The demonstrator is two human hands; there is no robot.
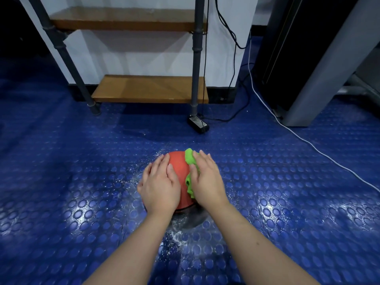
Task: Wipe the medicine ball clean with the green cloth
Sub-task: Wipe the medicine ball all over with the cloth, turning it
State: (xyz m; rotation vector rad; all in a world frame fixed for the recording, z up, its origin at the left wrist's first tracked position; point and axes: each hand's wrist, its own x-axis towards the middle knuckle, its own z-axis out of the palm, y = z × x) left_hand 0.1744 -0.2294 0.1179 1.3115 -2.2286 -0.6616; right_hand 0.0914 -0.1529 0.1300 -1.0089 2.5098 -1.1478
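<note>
ball (pixel 178 173): matt rubber | cloth (pixel 190 159): nubby | floor (pixel 82 202): glossy, studded | shelf (pixel 148 89): wood

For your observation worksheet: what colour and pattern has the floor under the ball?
The floor is blue with round studs; head view shows it.

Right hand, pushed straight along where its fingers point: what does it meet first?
Right hand presses the green cloth on the medicine ball; beyond them, probably the black box at the shelf post, depth unclear.

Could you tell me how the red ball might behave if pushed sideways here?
Being round, the medicine ball would probably roll unless the left hand steadies it. The studded floor seems wet around it, so it may also slide.
</note>
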